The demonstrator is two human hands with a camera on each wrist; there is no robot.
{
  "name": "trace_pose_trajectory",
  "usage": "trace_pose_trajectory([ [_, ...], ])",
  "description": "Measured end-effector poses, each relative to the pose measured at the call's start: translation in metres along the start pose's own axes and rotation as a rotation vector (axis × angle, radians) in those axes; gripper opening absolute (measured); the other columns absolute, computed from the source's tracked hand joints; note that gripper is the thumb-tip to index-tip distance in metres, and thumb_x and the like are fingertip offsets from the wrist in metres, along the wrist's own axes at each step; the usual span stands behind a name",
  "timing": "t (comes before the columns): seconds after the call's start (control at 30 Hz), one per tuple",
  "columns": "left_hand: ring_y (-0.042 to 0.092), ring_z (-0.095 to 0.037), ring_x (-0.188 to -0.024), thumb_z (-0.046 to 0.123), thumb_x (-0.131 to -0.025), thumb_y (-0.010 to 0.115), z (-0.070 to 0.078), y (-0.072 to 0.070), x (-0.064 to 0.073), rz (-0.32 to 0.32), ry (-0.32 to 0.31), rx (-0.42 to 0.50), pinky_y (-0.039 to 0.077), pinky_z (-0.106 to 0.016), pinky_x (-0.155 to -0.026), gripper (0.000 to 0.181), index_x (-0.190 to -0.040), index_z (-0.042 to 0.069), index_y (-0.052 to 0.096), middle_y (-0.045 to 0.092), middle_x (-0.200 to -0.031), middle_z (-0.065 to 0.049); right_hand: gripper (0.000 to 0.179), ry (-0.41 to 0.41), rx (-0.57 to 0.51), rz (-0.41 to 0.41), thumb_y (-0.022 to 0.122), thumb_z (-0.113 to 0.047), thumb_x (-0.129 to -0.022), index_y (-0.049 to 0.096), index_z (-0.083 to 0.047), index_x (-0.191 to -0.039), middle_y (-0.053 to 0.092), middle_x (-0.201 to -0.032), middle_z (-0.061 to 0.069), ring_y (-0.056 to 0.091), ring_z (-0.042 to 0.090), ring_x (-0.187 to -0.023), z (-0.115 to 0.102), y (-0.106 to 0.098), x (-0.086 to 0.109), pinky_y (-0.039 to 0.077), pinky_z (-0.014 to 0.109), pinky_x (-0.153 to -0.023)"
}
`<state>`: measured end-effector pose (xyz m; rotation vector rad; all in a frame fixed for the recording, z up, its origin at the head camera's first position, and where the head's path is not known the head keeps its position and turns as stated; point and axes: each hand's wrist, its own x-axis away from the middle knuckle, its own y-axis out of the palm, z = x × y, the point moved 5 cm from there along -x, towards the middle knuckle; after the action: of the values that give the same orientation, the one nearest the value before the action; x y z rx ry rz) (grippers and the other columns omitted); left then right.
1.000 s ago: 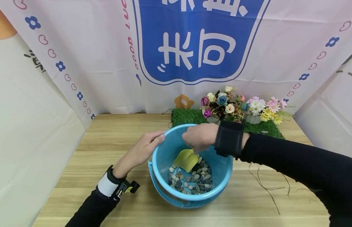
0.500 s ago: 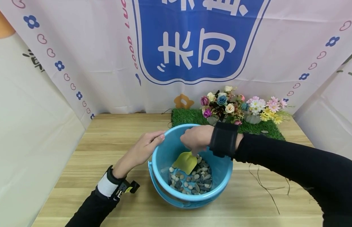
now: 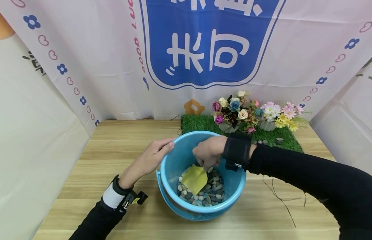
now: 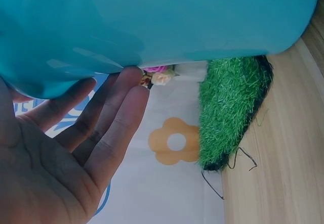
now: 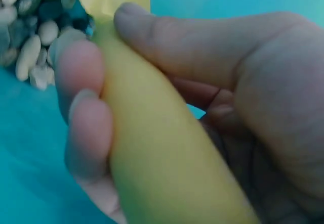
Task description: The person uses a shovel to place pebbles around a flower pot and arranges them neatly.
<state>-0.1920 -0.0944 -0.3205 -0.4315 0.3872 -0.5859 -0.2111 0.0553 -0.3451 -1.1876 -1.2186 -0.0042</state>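
A light blue bucket [image 3: 239,186] stands on the wooden table with pebbles [image 3: 214,191] on its bottom. My left hand [image 3: 150,156] holds its left rim, thumb over the edge and fingers along the outside wall; the left wrist view shows these fingers [image 4: 109,125] against the blue wall. Inside the bucket my right hand [image 3: 208,151] grips a yellow toy shovel [image 3: 194,180], its blade low over the pebbles. Seen from the right wrist, thumb and fingers wrap the thick yellow handle [image 5: 152,123]. Whether the blade touches the pebbles is hard to tell.
Behind the bucket lies an artificial grass mat [image 3: 198,122] bearing a bunch of roses [image 3: 234,108] and a bunch of daisies [image 3: 279,115]. A few stones lie on the mat. The bucket's handle [image 3: 174,203] hangs at its front left. A printed cloth [image 3: 114,66] hangs behind.
Inside the bucket, the shovel blade has moved down and toward me, its broad face turned more upward. My right hand has sunk slightly. The left hand stays on the rim.
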Motion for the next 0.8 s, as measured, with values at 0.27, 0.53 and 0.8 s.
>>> trace_pose_trajectory([
  [0.27, 0.065, -0.025, -0.084, 0.009, -0.1, 0.035, 0.0, 0.0, 0.0, -0.007, 0.006, 0.003, 0.056, -0.031, -0.064, 0.033, -0.127, -0.003, 0.05, 0.062, -0.107, -0.019, 0.027, -0.105, -0.058, 0.0, 0.06, -0.023, -0.091, 0.069, -0.016, -0.066, 0.06, -0.056, -0.001, 0.055, 0.012, -0.049, 0.006, 0.005, -0.009, 0.044, 0.023, -0.046],
  [0.53, 0.065, -0.025, -0.083, 0.009, -0.1, 0.035, 0.0, 0.0, 0.0, -0.006, 0.005, 0.001, 0.056, -0.031, -0.064, 0.033, -0.127, -0.004, 0.05, 0.063, -0.105, -0.019, 0.031, -0.132, -0.089, -0.017, 0.057, -0.019, -0.093, 0.069, -0.019, -0.064, 0.062, -0.058, 0.002, 0.056, 0.012, -0.05, 0.004, 0.001, -0.005, 0.044, 0.023, -0.047],
  [0.8, 0.065, -0.026, -0.084, 0.007, -0.1, 0.035, 0.001, 0.0, 0.0, -0.006, 0.015, 0.007, 0.055, -0.031, -0.065, 0.033, -0.127, -0.005, 0.05, 0.062, -0.107, -0.019, 0.04, -0.229, -0.108, -0.073, 0.055, -0.014, -0.093, 0.054, -0.011, -0.054, 0.056, -0.054, 0.003, 0.053, 0.018, -0.048, 0.0, 0.004, -0.001, 0.037, 0.021, -0.043],
])
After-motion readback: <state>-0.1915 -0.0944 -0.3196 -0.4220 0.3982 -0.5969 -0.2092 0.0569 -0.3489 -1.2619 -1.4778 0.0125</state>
